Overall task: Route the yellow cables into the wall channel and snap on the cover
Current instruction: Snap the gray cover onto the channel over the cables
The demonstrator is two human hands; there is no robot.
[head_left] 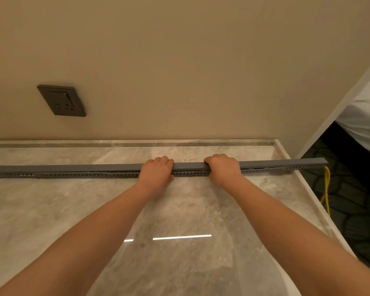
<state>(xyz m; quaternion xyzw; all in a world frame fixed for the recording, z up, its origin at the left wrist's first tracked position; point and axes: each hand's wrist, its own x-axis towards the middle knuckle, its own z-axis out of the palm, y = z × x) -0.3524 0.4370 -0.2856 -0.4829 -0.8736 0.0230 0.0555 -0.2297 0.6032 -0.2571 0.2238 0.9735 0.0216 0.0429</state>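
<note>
You will find nothing to read here: no lettering, brand, number or sign shows on the grey channel cover (73,168) under your fingers (166,160), on the wall socket (61,100) up and to their left, or on the marble surface (51,210) below them.

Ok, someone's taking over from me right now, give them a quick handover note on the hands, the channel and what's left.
Left hand and right hand both press down on the grey cover, side by side near the middle of the channel, which lies on the marble counter.
Yellow cable hangs out of the right end over the counter edge; a bit of yellow shows at the left end.
Done: cables in, cover laid on.
Left: a gap shows along the right stretch, so press the cover home there, then check the left.
</note>
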